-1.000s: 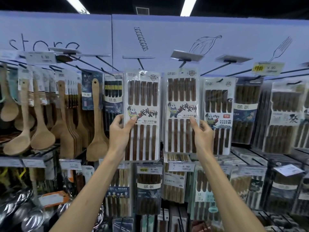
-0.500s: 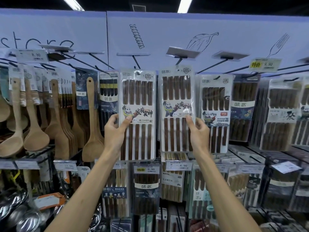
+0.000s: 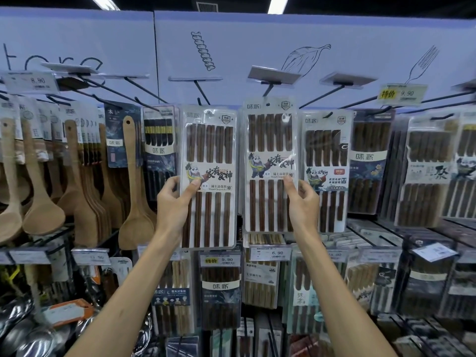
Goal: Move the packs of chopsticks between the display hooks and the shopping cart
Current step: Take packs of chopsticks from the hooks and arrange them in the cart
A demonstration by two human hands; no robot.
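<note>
Two clear packs of dark wooden chopsticks with panda labels are held up in front of the display. My left hand pinches the left pack at its left edge, thumb on the label. My right hand pinches the right pack at its right edge. The right pack's top sits just under a black display hook; the left pack's top lies below another hook. Whether either hang hole is on a hook cannot be told. The shopping cart is out of view.
More chopstick packs hang to the right and on the rows below. Wooden spatulas and spoons hang at the left. Price tags stick out on the hook ends. Metal ladles lie at lower left.
Both packs have stayed in my hands near the hooks. The right pack now sits a little higher than the left one.
</note>
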